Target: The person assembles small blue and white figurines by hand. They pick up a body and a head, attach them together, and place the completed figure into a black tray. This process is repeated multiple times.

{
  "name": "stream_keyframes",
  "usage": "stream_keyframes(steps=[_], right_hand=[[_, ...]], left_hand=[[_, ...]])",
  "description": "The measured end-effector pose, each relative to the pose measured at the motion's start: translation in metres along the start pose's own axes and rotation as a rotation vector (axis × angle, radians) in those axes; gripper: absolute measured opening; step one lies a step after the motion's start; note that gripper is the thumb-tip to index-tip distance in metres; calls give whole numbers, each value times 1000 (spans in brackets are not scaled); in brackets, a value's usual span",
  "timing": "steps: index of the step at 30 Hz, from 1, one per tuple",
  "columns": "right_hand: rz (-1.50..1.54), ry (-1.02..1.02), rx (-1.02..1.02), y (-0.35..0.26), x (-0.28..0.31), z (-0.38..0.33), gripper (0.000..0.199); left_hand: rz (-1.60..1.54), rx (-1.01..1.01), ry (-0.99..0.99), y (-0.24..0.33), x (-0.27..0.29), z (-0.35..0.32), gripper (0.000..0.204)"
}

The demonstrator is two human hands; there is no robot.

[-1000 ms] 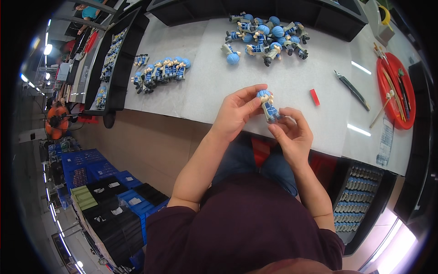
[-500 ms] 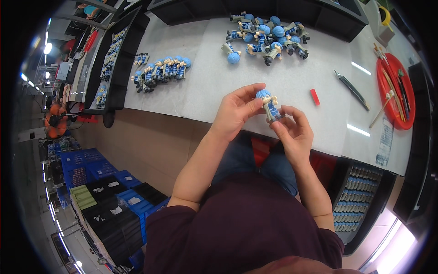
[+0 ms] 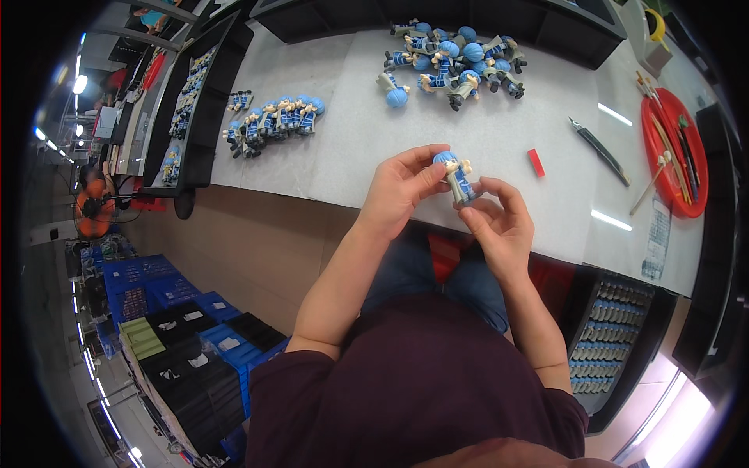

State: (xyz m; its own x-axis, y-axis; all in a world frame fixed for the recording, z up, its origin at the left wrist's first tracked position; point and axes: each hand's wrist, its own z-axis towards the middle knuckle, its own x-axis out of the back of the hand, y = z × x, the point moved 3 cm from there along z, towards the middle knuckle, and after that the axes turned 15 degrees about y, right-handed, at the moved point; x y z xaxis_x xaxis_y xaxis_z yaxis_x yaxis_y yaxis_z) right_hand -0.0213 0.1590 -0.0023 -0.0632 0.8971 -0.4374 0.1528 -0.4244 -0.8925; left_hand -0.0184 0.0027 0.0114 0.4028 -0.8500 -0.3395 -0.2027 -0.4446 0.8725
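Note:
Between my two hands, just over the table's near edge, is a small figurine (image 3: 459, 181) with blue hair and a blue and pale grey outfit. My left hand (image 3: 403, 187) pinches it by the head, thumb across the front. The fingers of my right hand (image 3: 499, 225) close round its feet. It leans slightly, head up and to the left. A loose pile of similar figurines (image 3: 473, 53) lies on the table beyond my hands. To the left, more figurines (image 3: 273, 121) stand or lie close together in a curved group.
A small red block (image 3: 535, 163) lies right of my hands, and a craft knife (image 3: 599, 151) farther right. Brushes and sticks rest in a red oval tray (image 3: 649, 117). Black trays (image 3: 204, 132) line the left and back; another with figurines (image 3: 597, 402) sits low at right.
The figurine has turned and tilted slightly in my fingers, its head shifting a little to the left. Both hands keep their hold.

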Motion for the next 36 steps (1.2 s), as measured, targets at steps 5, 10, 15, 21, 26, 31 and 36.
stream_keyframes(steps=[5,10,15,21,26,31,36], right_hand=[[-95,118,120,-7,-1,-7,39],[-448,137,684,-11,0,-9,38],[-619,25,972,-20,-3,-7,45],[-742,-167,1054,-34,-2,1,50],[-517,-117,805,-39,4,3,47],[-425,11,525,-43,33,-13,38],[-885,-97,524,-75,54,-22,17]], left_hand=[[10,-3,23,1,3,-2,31],[12,7,4,1,2,-3,30],[17,17,7,1,1,-4,29],[16,30,-34,3,-1,-7,29],[9,22,-38,0,-4,-8,28],[66,-57,-4,4,0,-5,28],[34,-44,8,5,7,-3,27]])
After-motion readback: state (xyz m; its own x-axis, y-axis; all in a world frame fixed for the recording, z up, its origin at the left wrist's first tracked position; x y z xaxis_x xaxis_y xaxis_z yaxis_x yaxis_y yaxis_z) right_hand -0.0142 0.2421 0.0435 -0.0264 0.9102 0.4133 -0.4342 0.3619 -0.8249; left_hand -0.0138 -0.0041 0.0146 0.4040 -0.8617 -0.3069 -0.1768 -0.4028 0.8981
